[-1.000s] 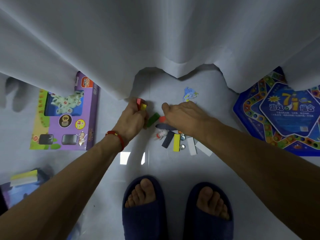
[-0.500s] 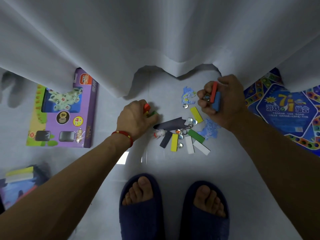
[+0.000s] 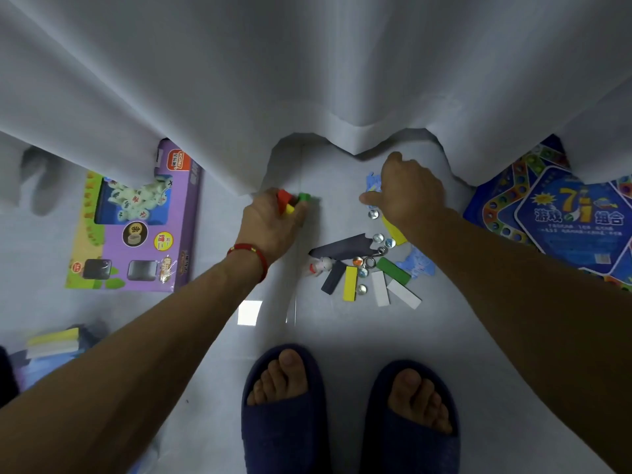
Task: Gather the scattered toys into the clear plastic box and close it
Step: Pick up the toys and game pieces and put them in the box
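Right hand (image 3: 408,195) hides its own fingers' contents.

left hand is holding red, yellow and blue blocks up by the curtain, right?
Not quite. In the head view the left hand grips red, yellow and green blocks, not blue, up by the curtain.

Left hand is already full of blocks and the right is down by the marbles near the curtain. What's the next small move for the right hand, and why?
Probably pinch up the marble just below the right hand. Its fingers point down at that spot; whether they already hold anything is hidden. The left hand grips red, yellow and green blocks, so it can't help. More marbles and blocks remain in the pile.
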`<move>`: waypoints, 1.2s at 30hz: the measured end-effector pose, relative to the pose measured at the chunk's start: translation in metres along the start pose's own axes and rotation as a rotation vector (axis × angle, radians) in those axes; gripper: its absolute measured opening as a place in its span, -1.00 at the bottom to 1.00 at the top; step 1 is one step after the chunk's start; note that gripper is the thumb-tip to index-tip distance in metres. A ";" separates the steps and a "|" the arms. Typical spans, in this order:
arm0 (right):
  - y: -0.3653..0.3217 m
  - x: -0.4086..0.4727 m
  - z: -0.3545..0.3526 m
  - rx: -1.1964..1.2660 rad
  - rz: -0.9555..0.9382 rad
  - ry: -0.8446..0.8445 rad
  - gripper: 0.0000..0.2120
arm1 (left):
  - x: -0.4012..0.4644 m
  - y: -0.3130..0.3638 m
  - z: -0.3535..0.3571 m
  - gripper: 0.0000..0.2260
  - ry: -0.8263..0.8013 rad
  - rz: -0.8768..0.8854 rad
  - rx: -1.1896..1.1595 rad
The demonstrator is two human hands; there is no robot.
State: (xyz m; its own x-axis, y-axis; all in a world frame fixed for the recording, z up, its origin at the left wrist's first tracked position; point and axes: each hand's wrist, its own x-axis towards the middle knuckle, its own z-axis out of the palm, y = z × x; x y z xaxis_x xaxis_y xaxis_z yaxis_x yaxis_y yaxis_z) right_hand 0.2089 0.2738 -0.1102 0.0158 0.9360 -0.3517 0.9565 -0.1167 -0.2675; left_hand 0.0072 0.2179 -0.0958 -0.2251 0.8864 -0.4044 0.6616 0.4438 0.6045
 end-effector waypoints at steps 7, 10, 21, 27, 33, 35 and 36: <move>0.020 0.010 -0.034 0.339 -0.095 -0.156 -0.62 | -0.030 0.031 -0.012 -0.77 -0.219 -0.181 -0.642; 0.025 -0.025 -0.063 0.922 0.091 -0.296 -0.83 | -0.063 0.032 -0.027 -0.76 -0.353 -0.308 -0.963; -0.131 -0.209 -0.150 1.035 0.080 -0.779 -0.89 | -0.249 -0.041 -0.177 -0.76 -0.303 -0.388 -1.621; -0.310 -0.309 -0.171 0.621 -0.240 -0.936 -0.94 | -0.353 -0.133 -0.284 -0.78 0.109 -0.345 -1.767; -0.428 -0.396 -0.112 0.442 -0.307 -0.978 -0.89 | -0.422 -0.202 -0.354 -0.80 0.414 -0.471 -1.578; -0.446 -0.418 -0.096 0.501 -0.272 -1.025 -0.74 | -0.438 -0.213 -0.365 -0.83 0.497 -0.511 -1.483; -0.453 -0.425 -0.092 0.526 -0.269 -1.045 -0.62 | -0.444 -0.215 -0.370 -0.83 0.535 -0.523 -1.443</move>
State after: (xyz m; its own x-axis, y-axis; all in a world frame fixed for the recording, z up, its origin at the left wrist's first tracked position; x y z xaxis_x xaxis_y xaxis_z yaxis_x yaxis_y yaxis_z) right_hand -0.2043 -0.0404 0.2430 -0.6429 0.2571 -0.7215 0.6532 -0.3079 -0.6918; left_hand -0.2996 -0.2227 0.2076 -0.6109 0.4124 -0.6759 -0.6776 0.1693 0.7157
